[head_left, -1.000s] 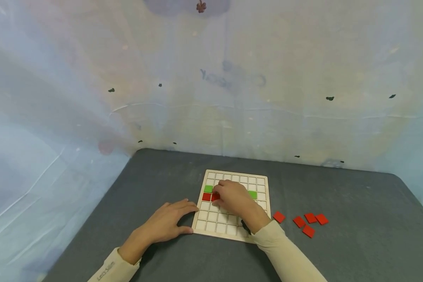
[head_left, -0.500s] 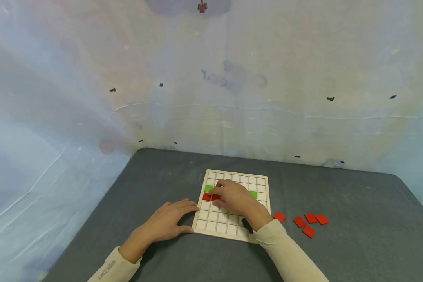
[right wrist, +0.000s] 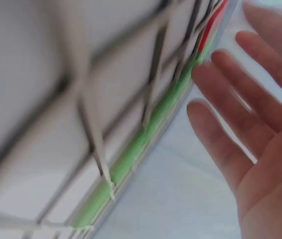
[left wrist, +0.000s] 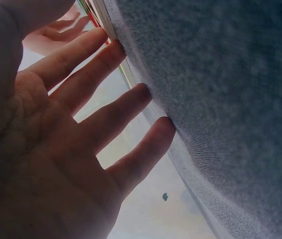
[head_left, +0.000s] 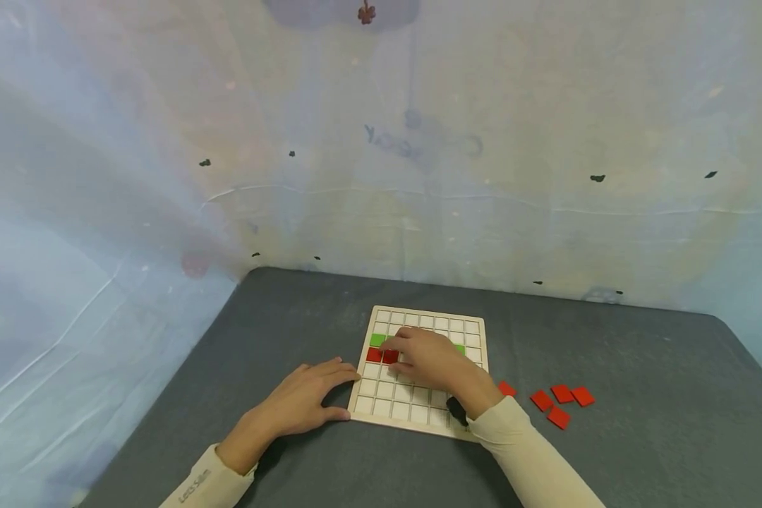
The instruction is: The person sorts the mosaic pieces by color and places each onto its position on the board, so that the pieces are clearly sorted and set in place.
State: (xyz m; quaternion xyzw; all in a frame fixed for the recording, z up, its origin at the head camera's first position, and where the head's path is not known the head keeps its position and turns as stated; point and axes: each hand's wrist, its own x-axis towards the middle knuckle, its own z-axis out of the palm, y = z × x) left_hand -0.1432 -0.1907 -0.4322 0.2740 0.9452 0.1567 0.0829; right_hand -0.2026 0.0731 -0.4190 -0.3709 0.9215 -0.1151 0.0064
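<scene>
Got my left hand point(head_left: 303, 396) against the board point(head_left: 383, 408), left edge, right hand point(head_left: 433, 358) over red tiles point(head_left: 374, 355). All fingers loosely spread.

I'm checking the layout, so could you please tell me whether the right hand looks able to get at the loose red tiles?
Probably yes: the loose red tiles lie to the right of the board with nothing seen on them, though the right hand, over the board, may need to draw back.
</scene>
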